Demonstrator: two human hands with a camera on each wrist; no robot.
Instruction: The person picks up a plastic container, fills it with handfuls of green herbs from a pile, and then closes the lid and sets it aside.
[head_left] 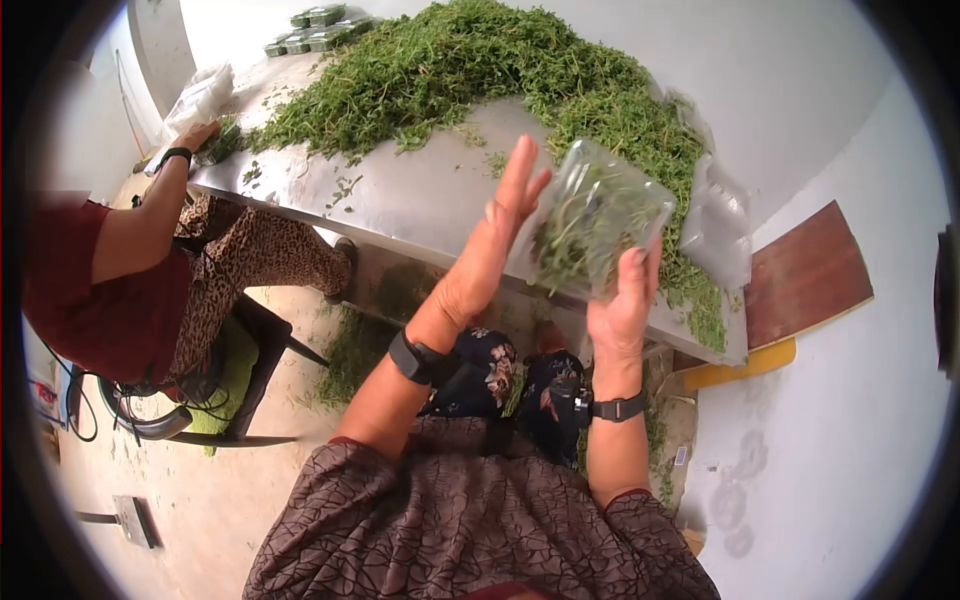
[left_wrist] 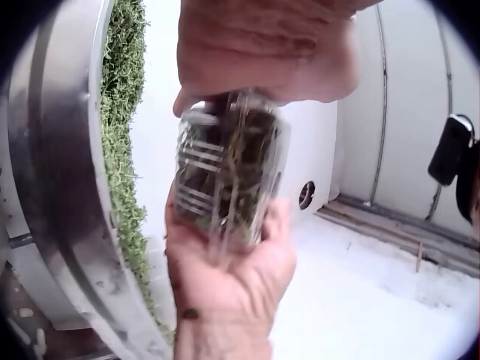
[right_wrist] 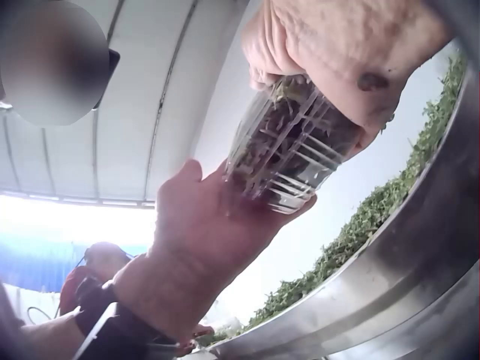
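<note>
Clear plastic box of greens (head_left: 600, 222), tilted and raised in the air between the two hands, above the near edge of the metal table (head_left: 400, 190). The right hand (head_left: 622, 312) grips one end of the box, thumb on one side and fingers curled round the other. The left hand (head_left: 495, 235) has its fingers straight, its palm turned toward the opposite end; in the right wrist view the palm appears to touch that end.

Likely faults: the box could slip, since only one hand grips it and its smooth wall is tilted; a push from the straight left hand off centre could turn it in that grip. If the lid is not latched, which cannot be told here, squeezing the ends could spring the seam and spill sprigs.

Counts: one box held, two hands at it, one table. Upon the table lies one long heap of loose greens (head_left: 450, 65). Beside the heap, on the right, is one group of clear empty containers (head_left: 716, 235), their number not distinguishable. At the far left corner stand several filled boxes (head_left: 318, 38), too small to count. One second person (head_left: 100, 270) sits at the left on one chair (head_left: 262, 375), one hand at another box (head_left: 222, 142). One reddish board (head_left: 810, 268) leans against the wall.
</note>
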